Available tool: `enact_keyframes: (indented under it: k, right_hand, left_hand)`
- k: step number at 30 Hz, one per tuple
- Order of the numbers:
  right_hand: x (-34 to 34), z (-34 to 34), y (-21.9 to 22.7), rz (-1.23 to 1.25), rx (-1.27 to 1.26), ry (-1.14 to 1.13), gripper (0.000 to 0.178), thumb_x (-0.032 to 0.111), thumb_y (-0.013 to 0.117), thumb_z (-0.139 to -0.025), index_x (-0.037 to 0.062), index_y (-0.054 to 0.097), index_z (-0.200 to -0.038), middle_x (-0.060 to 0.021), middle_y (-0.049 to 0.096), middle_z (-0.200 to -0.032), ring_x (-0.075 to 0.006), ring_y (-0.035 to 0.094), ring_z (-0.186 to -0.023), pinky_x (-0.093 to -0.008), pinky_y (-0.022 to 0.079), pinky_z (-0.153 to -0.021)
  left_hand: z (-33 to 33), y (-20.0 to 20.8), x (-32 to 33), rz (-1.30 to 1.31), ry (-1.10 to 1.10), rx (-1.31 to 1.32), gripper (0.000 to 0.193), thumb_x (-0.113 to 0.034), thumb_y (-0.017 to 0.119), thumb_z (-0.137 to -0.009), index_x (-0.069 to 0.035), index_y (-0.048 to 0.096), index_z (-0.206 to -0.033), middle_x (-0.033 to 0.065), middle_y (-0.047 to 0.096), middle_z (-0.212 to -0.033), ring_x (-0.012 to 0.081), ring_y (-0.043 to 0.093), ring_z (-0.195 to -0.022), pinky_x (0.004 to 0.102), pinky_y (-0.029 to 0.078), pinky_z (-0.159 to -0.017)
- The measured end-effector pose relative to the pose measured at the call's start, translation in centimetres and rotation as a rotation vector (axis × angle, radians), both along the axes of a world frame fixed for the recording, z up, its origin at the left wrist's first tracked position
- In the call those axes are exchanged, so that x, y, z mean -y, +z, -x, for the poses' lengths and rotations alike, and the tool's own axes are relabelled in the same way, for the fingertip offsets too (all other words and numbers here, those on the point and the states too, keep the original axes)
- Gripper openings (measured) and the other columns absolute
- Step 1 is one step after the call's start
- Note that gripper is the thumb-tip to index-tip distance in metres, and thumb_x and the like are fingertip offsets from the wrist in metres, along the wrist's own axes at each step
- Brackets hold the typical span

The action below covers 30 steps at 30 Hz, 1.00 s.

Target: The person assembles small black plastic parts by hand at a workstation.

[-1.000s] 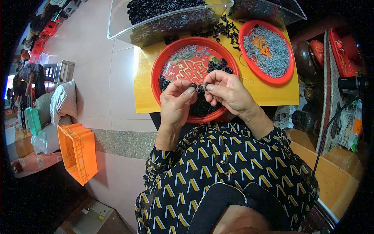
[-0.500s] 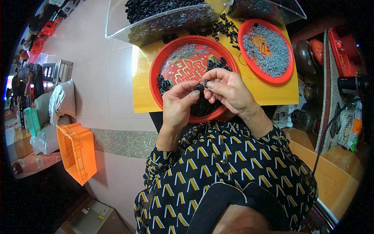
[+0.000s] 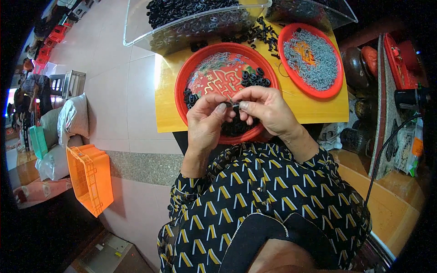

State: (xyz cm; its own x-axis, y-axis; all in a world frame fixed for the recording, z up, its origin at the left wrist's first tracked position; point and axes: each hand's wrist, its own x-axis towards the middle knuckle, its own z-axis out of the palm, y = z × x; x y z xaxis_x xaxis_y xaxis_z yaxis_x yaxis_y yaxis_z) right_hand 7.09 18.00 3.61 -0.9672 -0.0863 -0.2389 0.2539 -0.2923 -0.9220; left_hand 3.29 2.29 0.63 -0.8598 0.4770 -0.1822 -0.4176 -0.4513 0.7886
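Observation:
Over the near half of a red round tray (image 3: 181, 68), both my hands meet with their fingertips close together. My left hand (image 3: 205, 120) pinches a small black plastic part, mostly covered by the thumb and fingers. Facing it, my right hand (image 3: 269, 111) pinches another small black part (image 3: 236, 106) between thumb and forefinger. The two parts are touching or nearly so; I cannot tell if they are joined. Inside the tray lie grey screws (image 3: 218, 60) at the far side, black ring-like parts (image 3: 253, 77) at the right, and more black pieces (image 3: 234, 127) beneath my hands.
A second red tray (image 3: 339, 86) heaped with grey screws stands right on the yellow tabletop (image 3: 166, 109). Clear bins (image 3: 200, 20) of black parts and loose black pieces (image 3: 264, 34) lie behind. An orange crate (image 3: 91, 177) sits on the floor left.
My left hand has tilted and its round black part is now mostly hidden. At my right fingertips a black part shows where a thin shiny piece was. The trays have barely moved.

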Motion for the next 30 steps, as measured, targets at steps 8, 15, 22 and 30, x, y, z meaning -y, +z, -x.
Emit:
enact_keyframes:
  k: [8,15,22,30]
  right_hand:
    - [-0.3,0.4,0.4,-0.128,0.002,-0.103,0.012,0.006,0.055,-0.078,0.0006,0.054,-0.088,-0.0014,0.056,-0.068,-0.0056,0.053,-0.055,-0.0174,0.043,-0.046]
    - [0.1,0.6,0.4,-0.163,-0.006,-0.054,0.01,0.005,0.056,-0.077,0.0008,0.05,-0.084,-0.0029,0.055,-0.07,-0.0071,0.055,-0.057,-0.0182,0.044,-0.045]
    - [0.3,0.5,0.6,-0.228,-0.015,-0.035,0.01,0.004,0.055,-0.076,0.0002,0.05,-0.084,-0.0011,0.054,-0.065,-0.006,0.053,-0.054,-0.0189,0.043,-0.044]
    - [0.0,0.4,0.9,-0.235,-0.016,-0.001,0.009,0.003,0.055,-0.075,0.0004,0.05,-0.082,-0.0006,0.053,-0.065,-0.0052,0.051,-0.054,-0.019,0.042,-0.045]
  left_hand:
    - [0.3,-0.2,0.2,-0.048,0.019,-0.045,0.021,0.002,0.056,-0.076,0.0,0.051,-0.097,0.004,0.055,-0.08,0.009,0.051,-0.066,0.0198,0.041,-0.058]
    - [-0.1,0.0,0.1,-0.07,0.008,0.049,0.024,0.002,0.057,-0.076,0.002,0.052,-0.1,0.0046,0.057,-0.082,0.009,0.051,-0.068,0.0198,0.042,-0.06]
    - [-0.3,-0.1,0.4,-0.036,-0.016,-0.05,0.026,0.003,0.056,-0.077,0.003,0.053,-0.103,0.0045,0.058,-0.086,0.008,0.053,-0.074,0.0189,0.044,-0.066]
    - [-0.4,0.2,0.6,0.126,-0.047,-0.157,0.026,0.004,0.055,-0.076,0.003,0.053,-0.102,0.0047,0.058,-0.089,0.0079,0.053,-0.077,0.0188,0.044,-0.068]
